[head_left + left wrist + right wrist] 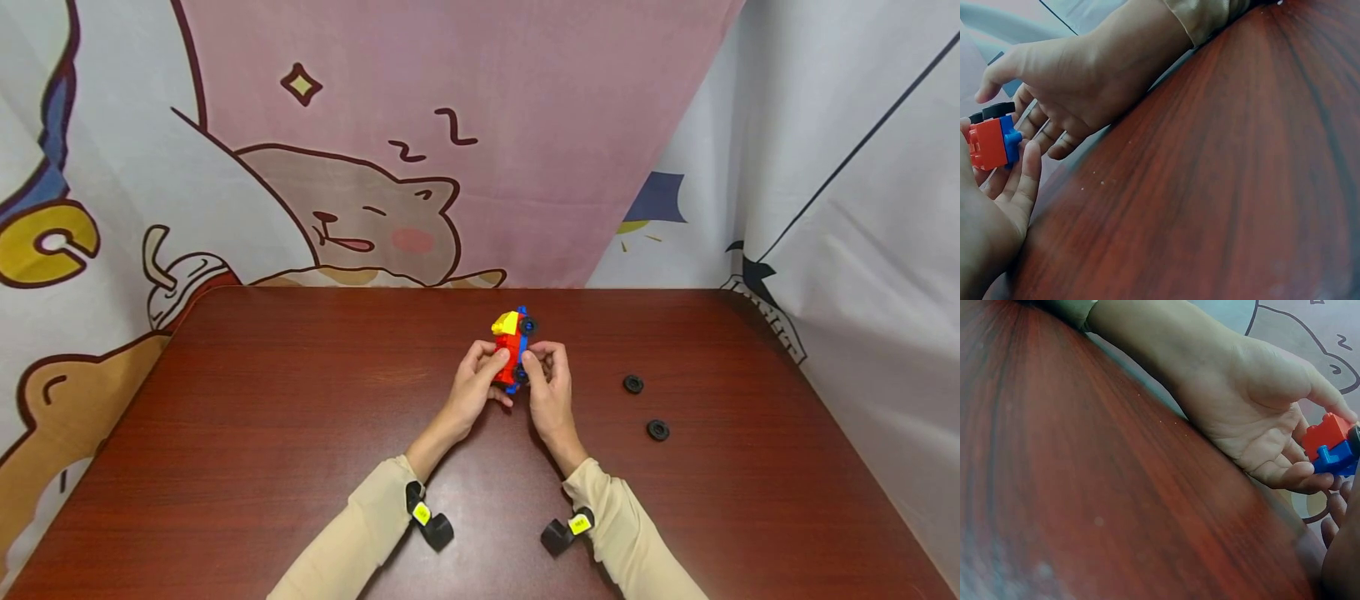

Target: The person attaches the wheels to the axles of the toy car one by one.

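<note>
A small toy car [512,346] of red, blue and yellow bricks is held up over the table between both hands. My left hand [474,387] grips its red side, thumb on top and fingers beneath. At its blue side, my right hand [552,396] has thumb and curled fingers about a black wheel near the close end. Another black wheel [528,326] shows at the far end, beside the yellow bricks. In the left wrist view, the car's red end [988,144] and a tyre [999,110] lie close under the right thumb. Fingers hide the underside.
Two loose black tyres, a farther one [633,384] and a nearer one [657,430], lie on the brown table [300,400] to the right of the hands. A printed curtain [525,125] hangs behind the table's far edge.
</note>
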The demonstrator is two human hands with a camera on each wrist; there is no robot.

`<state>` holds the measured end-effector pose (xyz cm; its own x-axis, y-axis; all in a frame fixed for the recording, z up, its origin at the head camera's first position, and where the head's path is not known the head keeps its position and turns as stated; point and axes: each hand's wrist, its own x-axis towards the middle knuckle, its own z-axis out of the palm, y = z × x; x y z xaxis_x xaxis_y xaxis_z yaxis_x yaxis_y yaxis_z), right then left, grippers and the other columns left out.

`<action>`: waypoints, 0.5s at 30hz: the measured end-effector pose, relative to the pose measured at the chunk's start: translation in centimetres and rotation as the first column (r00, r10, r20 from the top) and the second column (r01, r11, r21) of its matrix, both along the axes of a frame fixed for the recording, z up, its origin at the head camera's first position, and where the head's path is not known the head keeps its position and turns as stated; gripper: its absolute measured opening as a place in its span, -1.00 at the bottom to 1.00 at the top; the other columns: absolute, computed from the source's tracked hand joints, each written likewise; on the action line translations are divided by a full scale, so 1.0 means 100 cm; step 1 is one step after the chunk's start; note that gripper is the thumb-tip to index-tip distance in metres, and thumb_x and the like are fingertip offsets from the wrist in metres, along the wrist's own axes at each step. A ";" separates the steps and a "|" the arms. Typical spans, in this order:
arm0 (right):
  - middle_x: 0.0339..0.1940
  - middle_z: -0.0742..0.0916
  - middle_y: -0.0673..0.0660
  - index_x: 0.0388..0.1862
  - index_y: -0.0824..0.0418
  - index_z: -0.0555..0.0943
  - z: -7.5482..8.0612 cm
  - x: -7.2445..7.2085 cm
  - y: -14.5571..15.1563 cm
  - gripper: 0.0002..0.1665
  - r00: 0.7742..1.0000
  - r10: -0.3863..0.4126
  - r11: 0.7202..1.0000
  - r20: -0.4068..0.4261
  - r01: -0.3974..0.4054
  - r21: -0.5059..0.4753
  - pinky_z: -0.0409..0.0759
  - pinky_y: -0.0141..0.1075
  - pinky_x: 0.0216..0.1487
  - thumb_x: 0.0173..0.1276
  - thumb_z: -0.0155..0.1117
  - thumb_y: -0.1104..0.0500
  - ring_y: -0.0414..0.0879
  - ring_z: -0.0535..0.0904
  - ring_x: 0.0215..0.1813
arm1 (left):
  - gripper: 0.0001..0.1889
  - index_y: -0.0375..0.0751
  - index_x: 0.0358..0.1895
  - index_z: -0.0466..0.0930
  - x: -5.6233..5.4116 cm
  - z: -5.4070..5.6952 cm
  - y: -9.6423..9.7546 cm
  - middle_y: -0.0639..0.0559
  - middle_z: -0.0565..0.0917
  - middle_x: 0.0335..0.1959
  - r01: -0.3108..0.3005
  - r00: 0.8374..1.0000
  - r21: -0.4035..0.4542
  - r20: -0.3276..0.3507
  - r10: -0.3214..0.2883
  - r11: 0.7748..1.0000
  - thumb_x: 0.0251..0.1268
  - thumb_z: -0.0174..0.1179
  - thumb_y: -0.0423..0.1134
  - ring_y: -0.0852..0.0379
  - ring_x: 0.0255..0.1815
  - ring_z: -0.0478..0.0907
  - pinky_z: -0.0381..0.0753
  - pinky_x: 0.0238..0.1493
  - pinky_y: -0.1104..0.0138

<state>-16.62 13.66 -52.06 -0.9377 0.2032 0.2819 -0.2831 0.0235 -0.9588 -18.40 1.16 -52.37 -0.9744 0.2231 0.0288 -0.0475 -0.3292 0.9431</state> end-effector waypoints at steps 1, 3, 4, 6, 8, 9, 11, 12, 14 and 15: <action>-0.28 0.54 -0.04 0.05 0.51 0.38 -0.004 -0.002 0.001 -0.71 1.000 0.003 1.000 0.003 -0.003 -0.003 0.43 -0.43 -0.32 0.51 0.08 0.30 -0.28 0.45 -0.34 | -0.87 -0.24 -0.07 0.37 0.000 0.000 0.000 0.13 0.58 -0.38 -0.005 1.000 0.000 0.001 0.005 1.000 0.50 0.05 -0.26 0.24 -0.53 0.55 0.60 -0.63 0.38; -0.32 0.55 -0.04 0.03 0.48 0.39 -0.008 -0.004 0.001 -0.72 1.000 0.009 1.000 0.003 -0.009 -0.005 0.42 -0.44 -0.39 0.52 0.09 0.27 -0.27 0.44 -0.40 | -0.87 -0.23 -0.05 0.37 0.000 0.000 0.000 0.14 0.60 -0.35 -0.010 1.000 -0.001 -0.001 0.010 1.000 0.50 0.06 -0.27 0.24 -0.52 0.55 0.60 -0.62 0.39; -0.33 0.56 -0.05 0.02 0.48 0.39 -0.009 -0.004 0.001 -0.71 1.000 0.010 1.000 0.001 -0.010 -0.004 0.42 -0.44 -0.41 0.52 0.10 0.25 -0.27 0.43 -0.42 | -0.86 -0.24 -0.04 0.37 0.000 0.000 0.000 0.13 0.60 -0.34 -0.011 1.000 -0.004 -0.003 0.011 1.000 0.50 0.06 -0.27 0.24 -0.51 0.55 0.60 -0.62 0.40; -0.37 0.56 -0.04 0.01 0.47 0.39 -0.009 -0.004 0.001 -0.71 1.000 0.013 1.000 0.003 -0.013 -0.002 0.41 -0.47 -0.44 0.51 0.12 0.24 -0.26 0.43 -0.46 | -0.82 -0.26 0.00 0.37 -0.001 -0.001 0.000 0.12 0.60 -0.32 -0.010 1.000 -0.012 -0.009 0.009 1.000 0.50 0.07 -0.26 0.23 -0.51 0.55 0.60 -0.61 0.40; -0.41 0.58 -0.05 -0.01 0.46 0.40 -0.009 -0.004 0.001 -0.72 1.000 0.018 1.000 0.020 -0.018 0.001 0.43 -0.48 -0.45 0.51 0.12 0.24 -0.26 0.44 -0.48 | -0.77 -0.30 0.04 0.36 -0.001 -0.001 0.000 0.09 0.59 -0.29 -0.008 1.000 -0.024 -0.017 0.007 1.000 0.50 0.09 -0.25 0.22 -0.51 0.58 0.60 -0.61 0.41; -0.43 0.59 -0.06 -0.01 0.44 0.41 -0.009 -0.003 0.001 -0.73 0.999 0.020 1.000 0.033 -0.020 0.005 0.45 -0.48 -0.45 0.51 0.13 0.24 -0.26 0.45 -0.49 | -0.75 -0.32 0.06 0.35 0.000 -0.002 0.000 0.08 0.58 -0.28 -0.008 1.000 -0.030 -0.019 0.007 1.000 0.50 0.10 -0.25 0.22 -0.51 0.59 0.61 -0.60 0.41; -0.46 0.61 -0.09 -0.04 0.39 0.43 -0.008 -0.003 0.001 -0.78 0.997 0.021 1.000 0.068 -0.022 0.011 0.49 -0.48 -0.45 0.51 0.12 0.24 -0.26 0.48 -0.49 | -0.71 -0.33 0.09 0.33 -0.001 -0.002 0.000 0.05 0.57 -0.25 -0.007 1.000 -0.034 -0.021 0.006 0.999 0.49 0.12 -0.26 0.20 -0.50 0.62 0.61 -0.59 0.41; -0.47 0.62 -0.10 -0.05 0.38 0.44 -0.007 -0.003 0.001 -0.80 0.996 0.023 1.000 0.083 -0.024 0.013 0.50 -0.47 -0.44 0.51 0.11 0.24 -0.26 0.49 -0.50 | -0.70 -0.34 0.10 0.32 -0.001 -0.003 0.000 0.04 0.56 -0.24 -0.007 1.000 -0.035 -0.021 0.006 0.999 0.47 0.14 -0.27 0.20 -0.50 0.63 0.61 -0.59 0.41; -0.51 0.63 -0.12 -0.09 0.33 0.45 -0.007 -0.004 0.001 -0.86 0.994 0.024 0.999 0.105 -0.027 0.022 0.51 -0.46 -0.46 0.52 0.09 0.25 -0.23 0.50 -0.52 | -0.68 -0.33 0.11 0.31 -0.001 -0.003 0.000 0.03 0.54 -0.23 -0.006 1.000 -0.046 -0.023 0.005 0.999 0.44 0.17 -0.30 0.20 -0.50 0.62 0.61 -0.58 0.41; -0.53 0.63 -0.11 -0.11 0.32 0.46 -0.006 -0.004 0.002 -0.88 0.993 0.026 0.999 0.113 -0.029 0.021 0.50 -0.45 -0.48 0.53 0.07 0.25 -0.22 0.50 -0.54 | -0.66 -0.32 0.10 0.30 -0.001 -0.004 0.000 0.03 0.52 -0.24 -0.005 1.000 -0.051 -0.026 0.004 0.999 0.42 0.19 -0.31 0.21 -0.49 0.61 0.62 -0.57 0.41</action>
